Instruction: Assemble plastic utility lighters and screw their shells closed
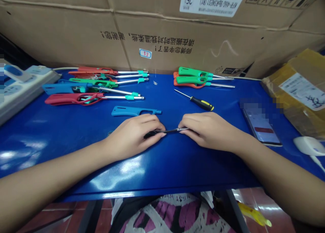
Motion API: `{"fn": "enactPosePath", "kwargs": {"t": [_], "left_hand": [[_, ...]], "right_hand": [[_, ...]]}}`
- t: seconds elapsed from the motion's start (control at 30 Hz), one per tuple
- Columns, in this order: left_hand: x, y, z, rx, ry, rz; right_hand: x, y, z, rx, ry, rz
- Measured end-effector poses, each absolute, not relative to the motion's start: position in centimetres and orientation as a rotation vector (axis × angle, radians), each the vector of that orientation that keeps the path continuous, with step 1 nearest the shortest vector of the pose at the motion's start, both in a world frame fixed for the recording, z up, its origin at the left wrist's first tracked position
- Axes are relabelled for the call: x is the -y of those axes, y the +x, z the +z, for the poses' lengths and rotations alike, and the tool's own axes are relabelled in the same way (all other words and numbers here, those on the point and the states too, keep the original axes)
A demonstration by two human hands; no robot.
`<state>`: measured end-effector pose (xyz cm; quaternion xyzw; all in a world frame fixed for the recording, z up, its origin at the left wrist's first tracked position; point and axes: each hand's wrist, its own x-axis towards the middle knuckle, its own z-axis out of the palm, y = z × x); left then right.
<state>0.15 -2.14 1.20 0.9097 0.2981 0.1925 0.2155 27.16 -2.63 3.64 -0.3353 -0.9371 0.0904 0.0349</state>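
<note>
Between my two hands runs a slim dark piece point(171, 131) with a silvery end; its exact kind is hard to make out. Its black end is pinched between the thumb and fingers of my left hand point(138, 133), which hides part of it. My right hand point(207, 130) grips the silvery tip with closed fingers. Just beyond my left hand lies a blue lighter casing point(127, 111), without a metal tube. A black and yellow screwdriver point(202, 103) rests beyond my right hand, its shaft pointing up and left.
Several long-nosed lighters point(76, 98) lie at the back left, and a stack of green and orange ones point(193, 80) at the back right. A cardboard box point(76, 26) walls off the back. A phone point(262, 124), taped parcel point(302, 91) and power strip point(27, 87) flank the blue table point(165, 172).
</note>
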Motion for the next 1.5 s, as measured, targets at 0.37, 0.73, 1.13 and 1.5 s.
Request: {"fn": "enactPosePath", "kwargs": {"t": [0.37,0.73,1.13,1.5], "left_hand": [[2.2,-0.6,2.4,-0.877,2.648,0.457],[2.8,-0.1,2.6,-0.854,2.803,0.662],[3.0,-0.1,2.5,-0.808,2.912,0.888],[2.6,0.1,1.3,-0.774,2.728,0.866]], "right_hand": [[2.5,27.5,3.5,2.824,-1.052,0.257],[3.3,26.6,3.3,2.783,-0.98,0.031],[3.9,25.8,3.5,2.655,-0.969,0.213],[3.4,26.2,3.1,2.825,-0.977,0.151]]}}
